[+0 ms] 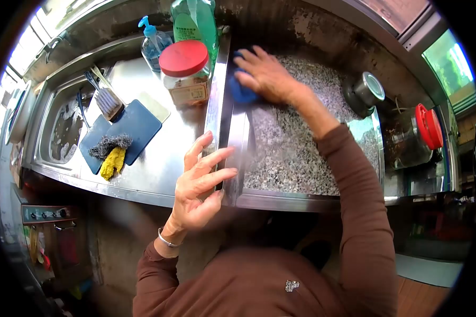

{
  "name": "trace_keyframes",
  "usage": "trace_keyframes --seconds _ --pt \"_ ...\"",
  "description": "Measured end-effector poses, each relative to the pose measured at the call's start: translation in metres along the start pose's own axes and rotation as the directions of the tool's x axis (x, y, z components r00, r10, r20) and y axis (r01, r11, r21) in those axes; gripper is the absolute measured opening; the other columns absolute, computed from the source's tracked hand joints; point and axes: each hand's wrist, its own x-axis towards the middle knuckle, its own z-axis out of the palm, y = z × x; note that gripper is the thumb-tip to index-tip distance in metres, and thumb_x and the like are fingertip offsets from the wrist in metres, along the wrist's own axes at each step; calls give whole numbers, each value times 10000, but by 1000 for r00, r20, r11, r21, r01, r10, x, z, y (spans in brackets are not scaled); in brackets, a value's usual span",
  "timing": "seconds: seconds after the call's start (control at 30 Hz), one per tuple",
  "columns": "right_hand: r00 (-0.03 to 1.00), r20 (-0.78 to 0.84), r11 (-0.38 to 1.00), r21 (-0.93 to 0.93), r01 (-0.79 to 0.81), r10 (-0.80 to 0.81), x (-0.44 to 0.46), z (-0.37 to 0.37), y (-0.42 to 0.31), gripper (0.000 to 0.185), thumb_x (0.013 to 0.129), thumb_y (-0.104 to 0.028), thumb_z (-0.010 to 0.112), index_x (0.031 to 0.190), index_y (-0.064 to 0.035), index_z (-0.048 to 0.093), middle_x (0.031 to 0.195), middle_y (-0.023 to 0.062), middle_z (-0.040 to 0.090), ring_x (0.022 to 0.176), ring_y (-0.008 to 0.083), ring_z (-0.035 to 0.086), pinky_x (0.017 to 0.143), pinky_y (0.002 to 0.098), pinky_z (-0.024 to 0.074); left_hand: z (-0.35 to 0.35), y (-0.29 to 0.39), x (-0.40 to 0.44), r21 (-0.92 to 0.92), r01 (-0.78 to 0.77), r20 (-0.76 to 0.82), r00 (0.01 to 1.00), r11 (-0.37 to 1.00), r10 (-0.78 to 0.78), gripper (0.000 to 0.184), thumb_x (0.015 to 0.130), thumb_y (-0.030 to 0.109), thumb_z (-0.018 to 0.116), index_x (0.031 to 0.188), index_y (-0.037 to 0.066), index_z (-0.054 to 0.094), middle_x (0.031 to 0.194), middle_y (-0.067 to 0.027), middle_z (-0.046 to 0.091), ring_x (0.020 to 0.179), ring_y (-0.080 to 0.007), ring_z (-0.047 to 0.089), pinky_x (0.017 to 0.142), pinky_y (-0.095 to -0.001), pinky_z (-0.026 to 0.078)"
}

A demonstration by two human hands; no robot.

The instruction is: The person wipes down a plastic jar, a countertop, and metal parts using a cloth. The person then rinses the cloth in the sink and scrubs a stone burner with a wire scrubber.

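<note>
My right hand (267, 76) presses a blue cloth (241, 90) against the back left corner of the speckled granite surface (285, 153), close to the metal edge strip. Part of the cloth is hidden under the palm and fingers. My left hand (198, 182) is raised over the front of the metal divider (217, 103) between the two counters, its fingers spread and holding nothing. Behind it, a red-lidded jar (185, 74) stands on the steel counter beside a green bottle (195, 24) and a blue pump bottle (154, 45).
On the left lie a dark blue board (143, 127), a brush (108, 103), a steel scourer (108, 145) and a yellow cloth (112, 162), near a sink (63, 132). On the right stand a metal canister (365, 92) and a red-lidded glass jar (410, 140).
</note>
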Motion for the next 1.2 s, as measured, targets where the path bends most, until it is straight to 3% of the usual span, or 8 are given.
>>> trace_keyframes --seconds 0.23,0.27,0.53,0.57,0.67,0.8,1.03,1.2 --pt "981 -81 983 67 -173 178 48 22 54 578 943 -427 514 1386 -56 519 1457 208 482 1343 399 452 1083 526 376 4 -3 -2 52 -20 -155 988 998 28 609 609 54 593 1214 12 656 1391 -211 553 1402 -409 378 1149 -491 285" --pt "957 164 967 52 -249 238 44 -3 39 664 1014 -538 299 1520 -111 338 1620 132 239 1478 433 189 1162 615 201 3 2 -4 115 23 -175 985 993 -2 660 617 70 607 1272 -4 616 1426 -221 512 1395 -398 388 1150 -478 290" --pt "972 169 976 116 -185 164 -48 -23 -81 698 964 -501 404 1489 -41 384 1594 232 245 1452 518 180 1166 623 174 28 3 -16 -271 73 -410 893 960 -184 632 917 215 624 1450 -55 417 1469 -196 467 1377 -293 420 1142 -432 303" --pt "984 -23 983 53 -178 179 -69 -11 -109 591 968 -472 405 1435 -122 497 1568 132 355 1442 400 293 1148 554 256 31 10 -17 -280 87 -423 883 956 -204 638 954 320 549 1449 -59 409 1455 -204 478 1372 -300 428 1148 -434 294" --pt "982 -110 981 138 -138 154 -94 -8 -138 503 933 -408 477 1311 -97 593 1510 140 444 1408 411 354 1121 542 276 39 12 -15 -343 108 -467 843 933 -269 756 1024 558 377 1446 -68 385 1423 -224 501 1358 -316 446 1157 -439 283" --pt "887 -453 993 104 -49 91 -121 -7 -180 201 843 -289 575 777 -131 680 898 29 611 940 289 541 738 489 450 37 -4 -18 -390 67 -474 840 918 -263 839 1007 636 319 1439 -82 370 1409 -237 497 1340 -320 451 1145 -449 301" --pt "745 -580 889 456 -38 329 -165 -24 -241 226 821 -278 642 888 -65 676 876 114 645 910 317 576 792 451 466 35 -10 -25 -544 31 -403 867 838 -294 924 977 708 268 1419 -96 382 1403 -213 484 1332 -301 432 1156 -424 286" --pt "785 -607 963 264 51 125 -183 -36 -241 234 780 -263 670 936 -88 667 943 82 648 921 294 586 794 429 480 42 4 -21 -610 67 -367 860 790 -356 960 950 746 269 1387 -91 444 1404 -207 496 1319 -302 448 1154 -436 291"
